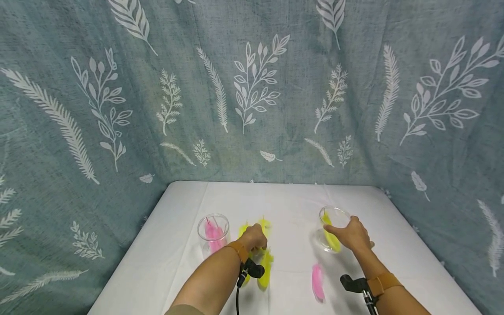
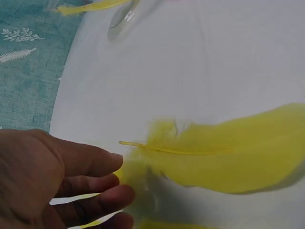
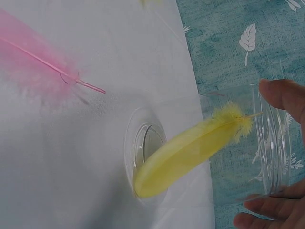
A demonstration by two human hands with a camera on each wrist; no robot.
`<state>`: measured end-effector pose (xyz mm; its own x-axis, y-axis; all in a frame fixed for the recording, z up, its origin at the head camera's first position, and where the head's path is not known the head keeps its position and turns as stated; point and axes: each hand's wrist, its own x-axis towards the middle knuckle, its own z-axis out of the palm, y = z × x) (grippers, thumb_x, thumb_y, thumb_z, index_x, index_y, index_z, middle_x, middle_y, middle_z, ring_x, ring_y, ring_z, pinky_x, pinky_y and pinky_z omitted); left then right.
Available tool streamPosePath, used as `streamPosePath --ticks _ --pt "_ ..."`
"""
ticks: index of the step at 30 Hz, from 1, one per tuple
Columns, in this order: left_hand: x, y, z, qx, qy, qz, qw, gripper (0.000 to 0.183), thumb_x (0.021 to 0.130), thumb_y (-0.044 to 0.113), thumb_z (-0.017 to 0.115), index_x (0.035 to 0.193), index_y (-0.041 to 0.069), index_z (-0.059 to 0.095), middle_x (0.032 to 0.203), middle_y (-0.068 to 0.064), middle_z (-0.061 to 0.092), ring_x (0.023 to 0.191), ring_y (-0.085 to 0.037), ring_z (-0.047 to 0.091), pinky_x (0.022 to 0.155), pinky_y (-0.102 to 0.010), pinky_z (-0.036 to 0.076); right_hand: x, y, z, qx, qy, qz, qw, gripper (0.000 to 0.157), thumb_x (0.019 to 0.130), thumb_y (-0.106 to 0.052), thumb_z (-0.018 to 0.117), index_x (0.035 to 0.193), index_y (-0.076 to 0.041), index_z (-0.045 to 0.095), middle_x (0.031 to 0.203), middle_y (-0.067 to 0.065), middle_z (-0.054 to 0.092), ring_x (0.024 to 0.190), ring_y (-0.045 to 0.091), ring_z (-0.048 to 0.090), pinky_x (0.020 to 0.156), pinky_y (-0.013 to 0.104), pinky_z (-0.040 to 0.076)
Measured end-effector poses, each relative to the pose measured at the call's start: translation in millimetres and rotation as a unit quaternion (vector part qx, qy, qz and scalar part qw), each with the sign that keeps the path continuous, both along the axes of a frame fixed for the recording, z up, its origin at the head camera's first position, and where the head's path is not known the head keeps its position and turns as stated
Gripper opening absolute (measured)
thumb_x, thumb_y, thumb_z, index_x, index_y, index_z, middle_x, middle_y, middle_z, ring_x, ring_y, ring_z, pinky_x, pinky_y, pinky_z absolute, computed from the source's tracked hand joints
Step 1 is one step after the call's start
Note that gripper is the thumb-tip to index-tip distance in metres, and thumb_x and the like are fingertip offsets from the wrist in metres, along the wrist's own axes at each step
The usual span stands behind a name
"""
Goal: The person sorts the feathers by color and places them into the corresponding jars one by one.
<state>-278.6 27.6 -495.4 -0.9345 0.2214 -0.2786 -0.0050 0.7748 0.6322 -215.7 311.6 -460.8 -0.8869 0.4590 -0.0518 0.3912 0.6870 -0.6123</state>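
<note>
My right hand (image 1: 353,234) grips a clear jar (image 3: 272,148) around its rim, thumb on one side and fingers on the other. Inside leans one yellow feather (image 3: 186,152), its quill toward the mouth. Over a group of yellow feathers (image 1: 265,271) on the table is my left hand (image 1: 253,237). In the left wrist view its thumb and fingers are bent loosely and apart, fingertips at the downy end of a large yellow feather (image 2: 228,155). That feather's bare quill tip lies just above the thumb. More yellow shows beneath the fingers, partly hidden by the hand.
A second clear jar (image 1: 202,232) holding pink feathers (image 1: 214,234) stands left of my left hand. One pink feather (image 1: 317,282) lies on the white table (image 1: 291,210) nearer me, between my forearms. A patterned teal cloth (image 1: 252,153) surrounds the table's back and sides.
</note>
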Motion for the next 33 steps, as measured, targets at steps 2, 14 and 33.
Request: streamPosePath --ticks 2,14,33 --pt "1.4 0 -3.7 -0.004 0.004 -0.002 1.0000 0.017 0.079 -0.001 0.075 0.089 -0.002 0.061 0.060 -0.011 0.054 0.043 -0.019 0.040 0.041 -0.031 0.034 0.2 0 -0.2 0.002 0.000 0.002 1.000 0.111 0.074 -0.056 0.075 0.142 0.015 0.023 0.137 0.039 0.033 0.118 0.056 0.038 0.090 0.070 0.025" --pt "7.3 1 -8.2 0.009 -0.003 0.014 0.9999 0.021 0.078 0.003 0.079 0.087 0.000 0.062 0.055 -0.007 0.045 0.040 -0.016 0.032 0.039 -0.030 0.032 0.8 -1 0.0 0.000 -0.001 0.004 1.000 0.111 0.074 -0.055 0.075 0.141 0.016 0.023 0.137 0.039 0.033 0.119 0.056 0.037 0.090 0.071 0.025" --pt "3.2 -3 -5.4 0.053 0.024 0.022 0.9980 0.017 0.085 -0.006 0.055 0.070 -0.004 0.062 0.043 0.001 0.024 0.038 -0.013 0.016 0.035 -0.030 0.021 1.0 2 0.3 0.004 -0.003 0.022 1.000 0.118 0.072 -0.063 0.073 0.142 0.016 0.021 0.137 0.040 0.032 0.118 0.057 0.037 0.088 0.070 0.025"
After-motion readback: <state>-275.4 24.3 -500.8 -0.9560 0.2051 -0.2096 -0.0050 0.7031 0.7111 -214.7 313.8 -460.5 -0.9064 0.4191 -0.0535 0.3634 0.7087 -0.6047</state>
